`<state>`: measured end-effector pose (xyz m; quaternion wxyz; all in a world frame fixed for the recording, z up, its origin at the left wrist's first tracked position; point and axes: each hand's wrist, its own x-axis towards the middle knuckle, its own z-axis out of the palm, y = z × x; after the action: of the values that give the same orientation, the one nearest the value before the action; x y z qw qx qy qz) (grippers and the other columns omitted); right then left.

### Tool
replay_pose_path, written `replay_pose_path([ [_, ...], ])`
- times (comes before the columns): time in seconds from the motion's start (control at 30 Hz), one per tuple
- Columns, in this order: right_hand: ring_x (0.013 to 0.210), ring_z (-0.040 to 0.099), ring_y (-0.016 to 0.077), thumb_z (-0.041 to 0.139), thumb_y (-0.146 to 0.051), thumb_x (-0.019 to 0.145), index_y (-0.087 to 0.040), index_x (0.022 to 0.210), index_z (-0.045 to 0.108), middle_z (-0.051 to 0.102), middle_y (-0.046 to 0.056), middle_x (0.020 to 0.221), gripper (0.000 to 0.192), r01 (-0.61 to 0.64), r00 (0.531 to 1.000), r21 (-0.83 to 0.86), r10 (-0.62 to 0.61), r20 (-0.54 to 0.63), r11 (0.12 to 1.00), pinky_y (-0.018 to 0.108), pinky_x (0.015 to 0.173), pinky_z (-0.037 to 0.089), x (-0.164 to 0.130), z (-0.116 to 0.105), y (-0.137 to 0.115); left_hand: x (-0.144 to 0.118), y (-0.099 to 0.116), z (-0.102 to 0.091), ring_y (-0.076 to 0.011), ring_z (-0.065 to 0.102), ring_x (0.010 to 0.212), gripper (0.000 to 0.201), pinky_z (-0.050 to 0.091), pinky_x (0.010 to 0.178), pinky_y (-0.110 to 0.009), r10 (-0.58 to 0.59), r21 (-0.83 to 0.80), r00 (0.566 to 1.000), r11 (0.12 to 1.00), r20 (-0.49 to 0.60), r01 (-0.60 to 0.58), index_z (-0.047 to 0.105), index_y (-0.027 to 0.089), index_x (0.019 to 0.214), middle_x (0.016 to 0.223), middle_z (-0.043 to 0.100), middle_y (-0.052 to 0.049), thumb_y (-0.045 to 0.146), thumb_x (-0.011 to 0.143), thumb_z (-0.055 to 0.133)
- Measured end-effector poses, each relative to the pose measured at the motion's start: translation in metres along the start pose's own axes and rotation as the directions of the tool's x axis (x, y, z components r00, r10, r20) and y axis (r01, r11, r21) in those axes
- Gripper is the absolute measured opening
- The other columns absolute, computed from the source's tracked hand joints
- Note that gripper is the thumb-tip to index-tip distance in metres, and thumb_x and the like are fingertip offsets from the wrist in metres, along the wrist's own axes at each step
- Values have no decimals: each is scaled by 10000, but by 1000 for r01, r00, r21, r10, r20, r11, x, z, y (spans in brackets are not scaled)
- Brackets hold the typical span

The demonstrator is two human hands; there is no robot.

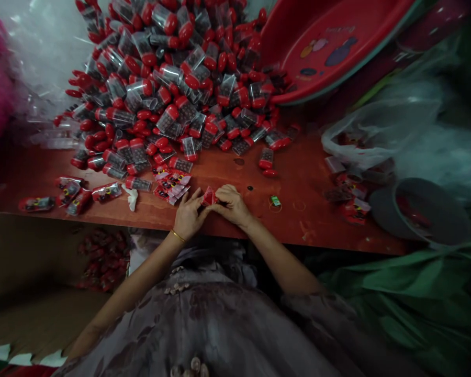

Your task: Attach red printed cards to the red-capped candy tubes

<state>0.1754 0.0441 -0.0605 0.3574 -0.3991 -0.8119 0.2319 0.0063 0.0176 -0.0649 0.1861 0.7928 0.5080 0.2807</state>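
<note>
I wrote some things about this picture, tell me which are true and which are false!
1. Both hands pinch one small red packet. True: the left hand and right hand meet on it.
2. The pile of red-capped clear tubes lies on the floor. False: it lies on the reddish table.
3. The red basin lies flat and full of tubes. False: it is tipped up and looks empty.
4. The left wrist wears a thin gold bangle. True.
5. A grey bowl sits at the table's right end. True.
</note>
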Motion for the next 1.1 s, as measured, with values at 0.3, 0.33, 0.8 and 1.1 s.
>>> replay_pose_path([
  [0.3, 779, 486, 205, 523, -442, 855, -195, 839, 623, 604, 55, 799, 267, -62, 998, -225, 66, 10, 972, 384, 817, 362, -5, 5, -5, -7, 3, -3, -259, 514, 1192, 533, 351, 1044, -437, 15, -372, 996, 927, -83, -45, 487, 119, 1257, 1271, 566, -148, 222, 739, 558],
  [0.33, 792, 490, 211, 531, -428, 848, -188, 854, 616, 603, 62, 817, 254, -67, 997, -217, 73, 23, 974, 394, 828, 367, -5, 5, -8, -7, 6, -5, -245, 549, 1141, 491, 398, 1001, -407, -22, -463, 997, 886, -73, -14, 510, 128, 1231, 1234, 591, -135, 258, 759, 555],
  [0.8, 501, 423, 108, 486, -262, 731, -205, 594, 465, 437, -60, 491, 149, -383, 923, 384, 364, 123, 840, 223, 490, 311, -1, 6, -65, 17, 36, -44, -72, 422, 535, 326, 372, 543, -203, -540, -910, 842, 345, 9, 230, 561, 150, 579, 555, 476, 45, 437, 687, 673],
  [1.1, 497, 453, 128, 463, -275, 746, -219, 626, 499, 499, -26, 518, 137, -434, 900, 70, 435, 5, 898, 234, 483, 271, -4, 15, -75, 19, 34, -38, -64, 278, 496, 443, 248, 482, -210, -574, -792, 781, 584, -247, 178, 394, 164, 473, 501, 309, 61, 435, 744, 617],
])
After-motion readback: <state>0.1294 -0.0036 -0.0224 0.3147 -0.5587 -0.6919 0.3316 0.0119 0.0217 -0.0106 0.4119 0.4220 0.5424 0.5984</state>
